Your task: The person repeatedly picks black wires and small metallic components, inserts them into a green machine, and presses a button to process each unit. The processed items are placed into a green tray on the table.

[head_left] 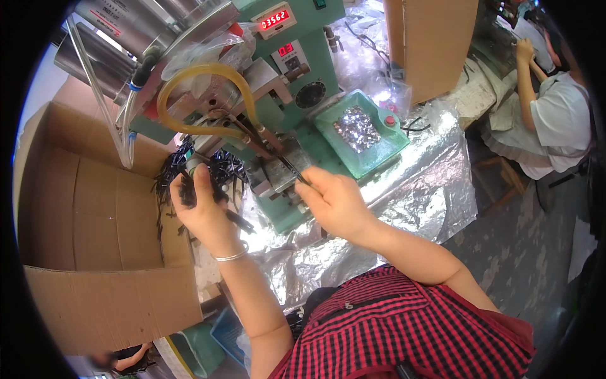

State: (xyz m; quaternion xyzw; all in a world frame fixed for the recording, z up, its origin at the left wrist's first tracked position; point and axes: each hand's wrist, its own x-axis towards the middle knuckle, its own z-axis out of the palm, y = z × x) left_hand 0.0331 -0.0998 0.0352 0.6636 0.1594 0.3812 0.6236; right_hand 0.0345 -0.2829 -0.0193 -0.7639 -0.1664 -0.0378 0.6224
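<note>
My right hand [336, 201] pinches a thin black strip [295, 169] near its end. The strip points up and left into the working area of a green machine [315, 110], over a small metal block [282, 174]. Closed around a bundle of short black strips [218, 192], my left hand [205, 211] is just left of that block, in front of a heap of similar strips [173, 170]. A yellowish tube [183, 71] loops above the work point. To the right, a green tray [372, 163] contains many small shiny metal pieces [357, 129].
A large open cardboard box [101, 303] stands at the left. Crinkled silver foil [442, 196] covers the bench by the machine. Upright cardboard [429, 47] stands behind the tray. Metal cylinders [101, 69] and clear hoses occupy the upper left. Another person [558, 114] sits at the far right.
</note>
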